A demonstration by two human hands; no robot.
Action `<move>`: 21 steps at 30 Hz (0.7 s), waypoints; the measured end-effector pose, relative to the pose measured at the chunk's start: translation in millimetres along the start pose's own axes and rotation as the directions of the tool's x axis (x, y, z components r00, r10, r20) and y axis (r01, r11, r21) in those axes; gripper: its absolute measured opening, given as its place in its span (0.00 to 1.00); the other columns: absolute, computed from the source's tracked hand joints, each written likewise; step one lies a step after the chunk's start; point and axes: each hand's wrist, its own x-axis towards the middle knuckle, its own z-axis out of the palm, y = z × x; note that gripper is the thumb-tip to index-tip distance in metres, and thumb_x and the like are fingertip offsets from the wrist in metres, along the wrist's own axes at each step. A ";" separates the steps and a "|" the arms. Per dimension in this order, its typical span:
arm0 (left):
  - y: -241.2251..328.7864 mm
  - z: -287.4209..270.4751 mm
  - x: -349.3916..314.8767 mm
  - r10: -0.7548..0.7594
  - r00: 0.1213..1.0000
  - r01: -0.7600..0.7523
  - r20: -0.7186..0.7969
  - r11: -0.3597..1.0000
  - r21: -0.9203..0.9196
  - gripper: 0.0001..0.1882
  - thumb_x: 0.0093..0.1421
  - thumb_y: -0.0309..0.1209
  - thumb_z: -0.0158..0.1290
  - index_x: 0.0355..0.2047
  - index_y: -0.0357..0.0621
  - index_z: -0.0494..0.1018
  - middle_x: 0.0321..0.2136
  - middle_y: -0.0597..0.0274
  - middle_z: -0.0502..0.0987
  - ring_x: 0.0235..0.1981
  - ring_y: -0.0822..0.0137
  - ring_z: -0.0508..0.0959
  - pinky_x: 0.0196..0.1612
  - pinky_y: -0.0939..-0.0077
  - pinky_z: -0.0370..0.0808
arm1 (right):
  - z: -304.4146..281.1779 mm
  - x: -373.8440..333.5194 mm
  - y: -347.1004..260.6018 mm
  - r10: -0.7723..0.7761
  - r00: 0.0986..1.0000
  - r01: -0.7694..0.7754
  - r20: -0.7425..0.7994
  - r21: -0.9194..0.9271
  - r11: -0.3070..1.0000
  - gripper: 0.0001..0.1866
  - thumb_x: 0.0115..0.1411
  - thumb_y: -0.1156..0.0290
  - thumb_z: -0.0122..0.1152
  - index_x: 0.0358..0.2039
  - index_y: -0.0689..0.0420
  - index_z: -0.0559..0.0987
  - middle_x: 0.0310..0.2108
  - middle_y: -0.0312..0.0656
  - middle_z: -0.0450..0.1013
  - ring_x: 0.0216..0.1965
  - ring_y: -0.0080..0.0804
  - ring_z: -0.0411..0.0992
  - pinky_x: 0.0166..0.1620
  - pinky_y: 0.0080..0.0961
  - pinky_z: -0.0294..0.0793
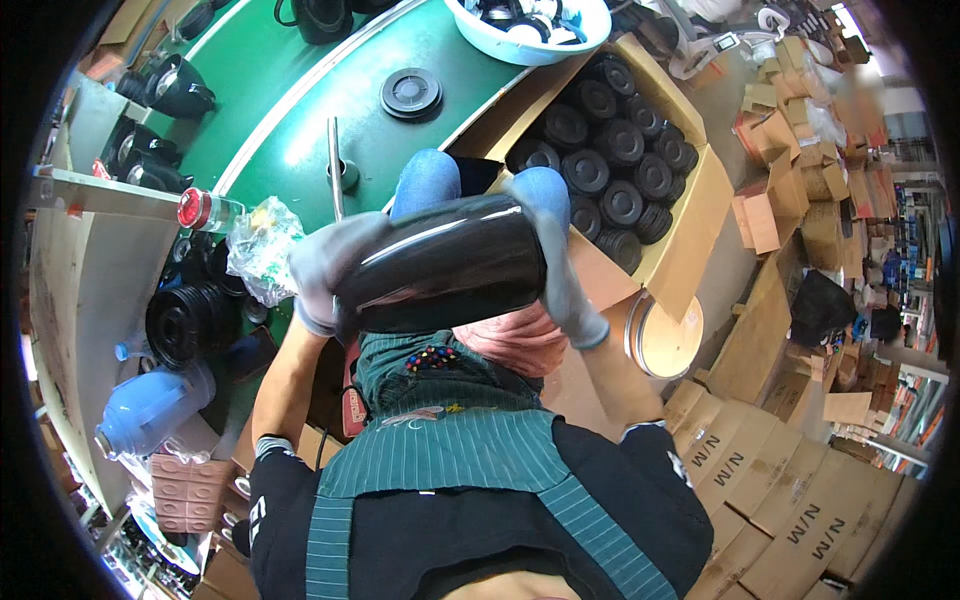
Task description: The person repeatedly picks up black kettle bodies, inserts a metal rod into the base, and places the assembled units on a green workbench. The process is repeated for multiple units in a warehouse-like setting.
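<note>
A glossy black cylinder-shaped shell [450,265] lies sideways above my lap, held between both hands. My left hand [335,265], in a grey glove and slightly blurred, grips its left end. At the right end my right hand [570,280], also gloved in grey, presses against it with the fingers partly hidden. Just beyond my left hand, a metal rod [335,165] stands near the green work surface [300,150]. A crumpled clear plastic bag [265,245] and a jar with a red lid [205,210] sit to the left.
An open carton [710,215] full of stacked black round discs [620,145] stands at the right, beside a round wooden-topped stool [672,335]. One black disc [411,93] lies on the green surface, near a light blue basin [540,48]. Closed cartons [770,480] are stacked lower right.
</note>
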 end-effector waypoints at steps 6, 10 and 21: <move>-25.1 15.7 -31.4 -0.428 0.903 0.395 0.037 0.793 -0.464 0.25 0.58 0.29 0.63 0.57 0.35 0.81 0.48 0.51 0.86 0.48 0.61 0.87 0.56 0.68 0.81 | -14.2 -17.1 18.2 0.109 0.993 -0.099 0.054 -0.175 0.980 0.46 0.79 0.36 0.32 0.80 0.62 0.49 0.79 0.53 0.53 0.78 0.46 0.55 0.78 0.40 0.55; -45.3 40.2 -63.1 -0.495 0.861 0.455 0.114 0.652 -0.607 0.25 0.56 0.24 0.64 0.56 0.36 0.82 0.50 0.58 0.86 0.48 0.66 0.85 0.56 0.68 0.81 | 10.4 -8.0 12.5 -0.438 0.896 0.427 0.067 -0.396 0.813 0.45 0.78 0.40 0.42 0.81 0.60 0.50 0.78 0.55 0.53 0.77 0.43 0.55 0.77 0.38 0.55; -89.4 54.6 -90.2 -0.492 0.789 0.454 0.368 0.063 -0.889 0.30 0.71 0.44 0.50 0.66 0.36 0.72 0.60 0.47 0.78 0.59 0.51 0.80 0.64 0.53 0.75 | 4.0 -11.9 -13.1 -0.401 0.913 0.374 0.076 -0.549 0.748 0.53 0.74 0.30 0.41 0.82 0.59 0.45 0.81 0.64 0.40 0.81 0.61 0.42 0.79 0.47 0.45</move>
